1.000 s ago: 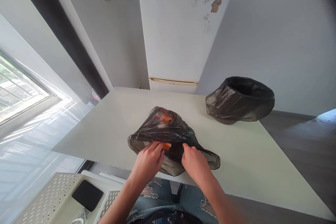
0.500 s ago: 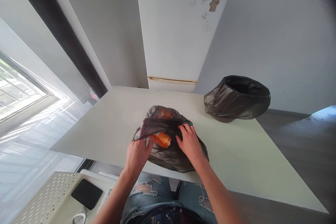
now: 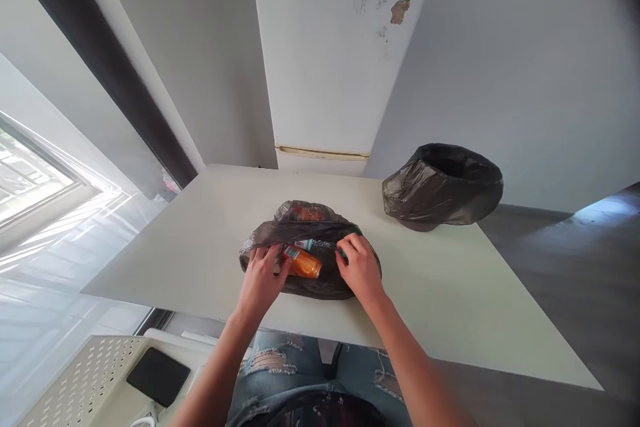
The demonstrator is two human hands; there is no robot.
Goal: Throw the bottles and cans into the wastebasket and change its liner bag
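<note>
A thin black plastic bag [image 3: 325, 288] lies on the white table in front of me with its mouth spread open. Inside the opening I see an orange drink can [image 3: 305, 265] on its side and a clear plastic bottle [image 3: 303, 244] with a pale label behind it. My left hand [image 3: 263, 277] grips the bag's left edge, its thumb against the can's left end. Curled at the right side of the opening, my right hand [image 3: 359, 267] has its fingertips closed around the bottle's green cap end. Something reddish shows dimly through the bag's far side.
Another black bag [image 3: 440, 187], its mouth open upward, stands at the table's back right edge. Beyond the white table [image 3: 450, 293] is a white fridge [image 3: 335, 60]. At lower left, a pale perforated basket [image 3: 95, 373] sits by a dark flat object [image 3: 158, 376].
The bag's mouth is wider and its near side lies lower. More of the can shows, and the bottle's label has come into view. My right fingers have closed at the green cap.
</note>
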